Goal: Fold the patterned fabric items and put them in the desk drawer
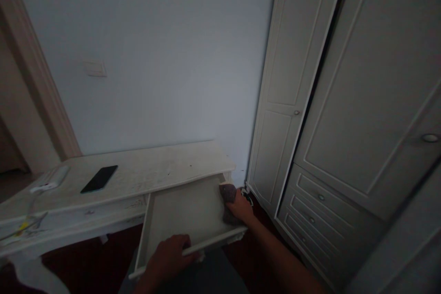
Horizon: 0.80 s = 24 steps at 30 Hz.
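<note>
A white drawer [186, 204] is pulled out from the right half of a white table [193, 151]. My left hand [172, 255] grips the drawer's front edge, fingers curled over the top of the panel. At the drawer's right side wall, my right hand [241, 206] is closed around a dark brownish-grey cloth [228, 197]. The cloth drapes over that wall, partly inside the drawer. No objects show on the visible drawer bottom.
A phone [99, 179] and a white power strip [51, 179] lie on the tabletop's left part. A white wardrobe [289, 73] with knobs and small drawers [310, 216] stands close on the right. Behind the table is a pale wall [165, 55] with a light switch [94, 68].
</note>
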Available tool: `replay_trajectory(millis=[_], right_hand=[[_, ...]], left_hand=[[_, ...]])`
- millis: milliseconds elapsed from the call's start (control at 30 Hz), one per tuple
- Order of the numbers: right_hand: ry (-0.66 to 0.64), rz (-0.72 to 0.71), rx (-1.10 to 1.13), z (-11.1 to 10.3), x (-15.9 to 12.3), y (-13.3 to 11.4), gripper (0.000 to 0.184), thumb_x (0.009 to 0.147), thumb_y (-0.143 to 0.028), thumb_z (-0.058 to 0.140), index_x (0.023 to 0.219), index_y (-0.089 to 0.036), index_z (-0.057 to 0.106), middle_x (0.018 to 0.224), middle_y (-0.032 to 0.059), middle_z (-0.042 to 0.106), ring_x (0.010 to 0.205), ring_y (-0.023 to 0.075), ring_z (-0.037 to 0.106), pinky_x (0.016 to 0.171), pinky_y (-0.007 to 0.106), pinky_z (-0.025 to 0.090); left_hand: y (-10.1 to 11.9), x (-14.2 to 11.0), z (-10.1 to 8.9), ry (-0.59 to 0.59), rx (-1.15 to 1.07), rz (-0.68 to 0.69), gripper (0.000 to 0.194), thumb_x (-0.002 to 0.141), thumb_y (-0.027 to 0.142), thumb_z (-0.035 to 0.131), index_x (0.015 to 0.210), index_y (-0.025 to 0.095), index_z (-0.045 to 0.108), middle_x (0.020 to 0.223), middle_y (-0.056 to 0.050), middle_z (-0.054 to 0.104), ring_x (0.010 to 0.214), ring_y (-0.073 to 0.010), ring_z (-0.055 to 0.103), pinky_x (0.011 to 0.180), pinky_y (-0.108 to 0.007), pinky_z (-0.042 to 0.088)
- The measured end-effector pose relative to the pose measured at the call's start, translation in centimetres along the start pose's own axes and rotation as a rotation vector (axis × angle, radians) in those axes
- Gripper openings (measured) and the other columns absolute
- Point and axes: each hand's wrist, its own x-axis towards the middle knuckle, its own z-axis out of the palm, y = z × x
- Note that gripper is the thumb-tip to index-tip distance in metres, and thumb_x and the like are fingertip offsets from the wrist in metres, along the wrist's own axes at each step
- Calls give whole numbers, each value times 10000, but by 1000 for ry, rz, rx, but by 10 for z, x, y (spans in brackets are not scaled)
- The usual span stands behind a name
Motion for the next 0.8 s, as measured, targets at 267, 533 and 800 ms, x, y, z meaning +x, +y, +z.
replay_trajectory(millis=[267, 533, 800], right_hand=[[-4, -3, 3, 0, -2, 2, 511, 883, -391, 649, 1325, -167, 526, 1263, 202, 748, 1172, 369, 740, 929, 418, 542], [-2, -5, 37, 3, -1, 4, 516, 873, -386, 657, 1310, -143, 531, 1243, 232, 746, 1169, 389, 737, 936, 434, 537], [94, -64, 298, 8, -1, 17, 484, 855, -384, 683, 1286, -190, 577, 1271, 162, 754, 1200, 322, 722, 981, 383, 551]], left_hand=[[-2, 0, 2, 6, 10, 8, 399, 884, 602, 594, 1028, 262, 745, 1106, -68, 804, 1032, -277, 727, 854, -368, 453], [0, -1, 0, -6, 3, -2, 372, 881, 580, 606, 1019, 264, 746, 1116, -68, 805, 1039, -273, 727, 854, -364, 449], [-2, 0, 2, -3, 11, 8, 416, 896, 623, 583, 1034, 263, 741, 1117, -67, 803, 1043, -273, 727, 864, -364, 453]])
